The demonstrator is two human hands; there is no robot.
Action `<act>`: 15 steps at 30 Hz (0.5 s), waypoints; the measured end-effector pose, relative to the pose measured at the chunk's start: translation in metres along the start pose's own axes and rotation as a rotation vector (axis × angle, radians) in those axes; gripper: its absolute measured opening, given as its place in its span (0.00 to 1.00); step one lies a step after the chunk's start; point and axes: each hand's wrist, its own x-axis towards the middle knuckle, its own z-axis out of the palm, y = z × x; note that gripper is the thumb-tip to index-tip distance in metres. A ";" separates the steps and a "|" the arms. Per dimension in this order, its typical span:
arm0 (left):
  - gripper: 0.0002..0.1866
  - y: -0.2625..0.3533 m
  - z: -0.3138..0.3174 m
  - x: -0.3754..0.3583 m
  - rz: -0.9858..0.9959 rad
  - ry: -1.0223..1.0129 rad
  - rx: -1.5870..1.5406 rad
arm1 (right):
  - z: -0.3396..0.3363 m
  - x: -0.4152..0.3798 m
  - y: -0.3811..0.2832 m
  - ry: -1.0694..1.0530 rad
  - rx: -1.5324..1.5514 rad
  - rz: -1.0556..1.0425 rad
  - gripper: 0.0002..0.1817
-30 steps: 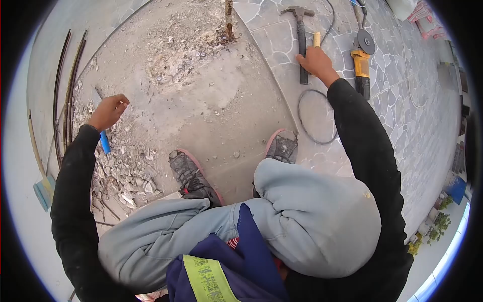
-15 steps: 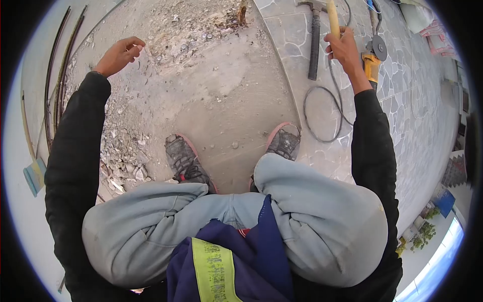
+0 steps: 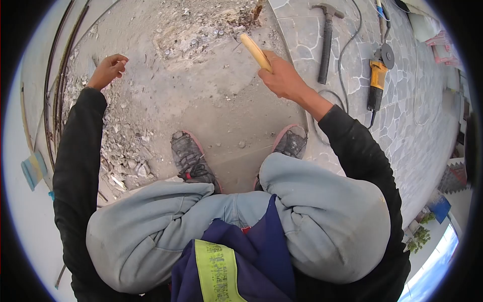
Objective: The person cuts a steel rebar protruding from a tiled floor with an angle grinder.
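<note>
My right hand (image 3: 283,75) grips a pale wooden handle (image 3: 255,52) above the dusty concrete slab (image 3: 221,90); its far end points up and left. What tool the handle belongs to cannot be made out. Over the rubble on the left, my left hand (image 3: 106,71) hangs with loosely curled fingers apart, and no object shows in it. Right of my right hand, a hammer (image 3: 326,48) with a dark grip lies on the patterned tiles. Farther right lies a yellow and black angle grinder (image 3: 377,75) with its disc showing.
Broken rubble (image 3: 128,156) lies left of my shoes (image 3: 191,156). Grinder cable (image 3: 344,55) loops over the tiles. Long rods (image 3: 61,75) and a blue-headed brush (image 3: 34,170) lie along the left. A rusty stub (image 3: 257,11) stands at the slab's far side.
My right hand has swung left from the tiles to over the slab with the wooden handle, which now tilts left. My left hand has moved slightly left and down.
</note>
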 end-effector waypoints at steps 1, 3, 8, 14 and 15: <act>0.15 0.002 0.002 -0.002 -0.037 0.040 -0.041 | -0.003 0.009 0.003 -0.010 -0.010 -0.005 0.24; 0.16 0.009 0.004 -0.001 -0.045 0.066 -0.032 | -0.018 0.042 0.018 0.263 0.254 0.200 0.23; 0.16 0.044 0.015 0.012 0.050 0.040 -0.032 | -0.006 0.057 0.017 -0.043 0.148 0.192 0.21; 0.24 0.145 0.058 -0.017 -0.020 -0.515 0.043 | 0.045 0.010 -0.019 -0.006 -0.019 -0.122 0.23; 0.28 0.167 0.077 -0.028 -0.006 -0.574 -0.011 | 0.047 0.019 -0.010 0.137 -0.072 -0.206 0.24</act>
